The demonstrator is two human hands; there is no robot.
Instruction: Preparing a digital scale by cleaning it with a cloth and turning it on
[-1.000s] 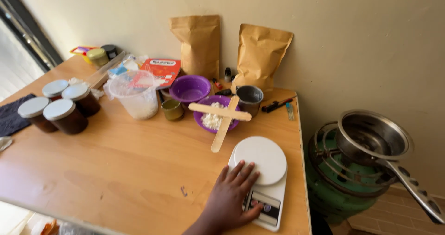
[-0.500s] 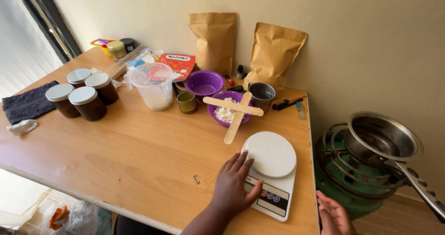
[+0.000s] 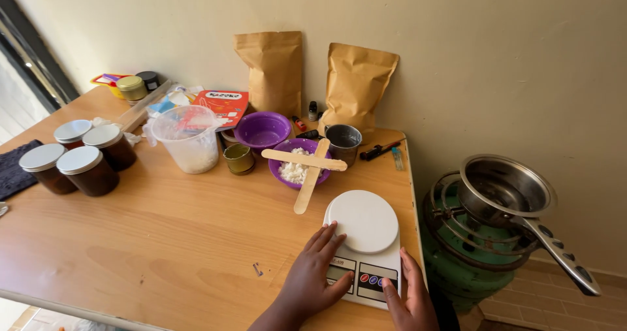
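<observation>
A white kitchen scale [image 3: 363,221] with a round platform sits near the table's front right corner. My left hand [image 3: 315,273] rests flat against its left side, fingers spread, touching the platform's edge. At the scale's front right edge lies my right hand [image 3: 406,298], fingers by the button panel. Neither hand holds anything. Just behind the scale stands a purple bowl [image 3: 286,174] of white flakes with two wooden sticks [image 3: 310,167] crossed over it.
A wooden table [image 3: 130,239] carries several dark lidded jars [image 3: 78,160], a clear plastic jug [image 3: 187,138], another purple bowl [image 3: 262,130], a metal cup [image 3: 343,141] and two brown paper bags [image 3: 356,83]. A steel pot [image 3: 506,190] sits on a green gas burner [image 3: 464,266] at right.
My right hand has come up from below the table edge to the scale's front right. The view has moved closer and shifted left; my left hand stays by the scale.
</observation>
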